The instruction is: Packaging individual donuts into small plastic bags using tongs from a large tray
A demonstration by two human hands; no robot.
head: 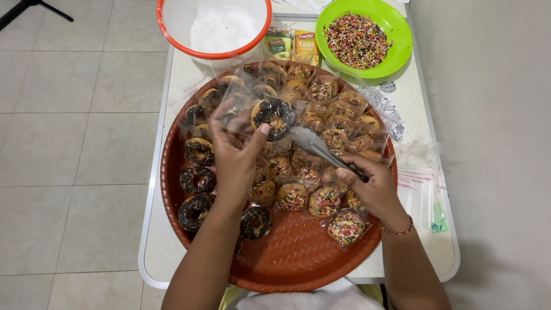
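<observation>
My left hand (234, 146) holds a clear plastic bag (241, 95) open above the big round brown tray (298, 252). My right hand (370, 186) grips metal tongs (318, 148). Their tips pinch a doughnut with dark sprinkles (274, 116) at the mouth of the bag. The tray carries many small doughnuts. Dark chocolate-sprinkled ones (196, 179) lie bare along its left side. Doughnuts with coloured sprinkles in clear bags (324, 201) fill the middle and right.
A green bowl of coloured sprinkles (363, 38) stands at the back right. At the back left is an orange-rimmed white bowl (213, 27). Small yellow packets (294, 46) lie between them. Spare clear bags (422, 192) lie at the tray's right on the small table (155, 247).
</observation>
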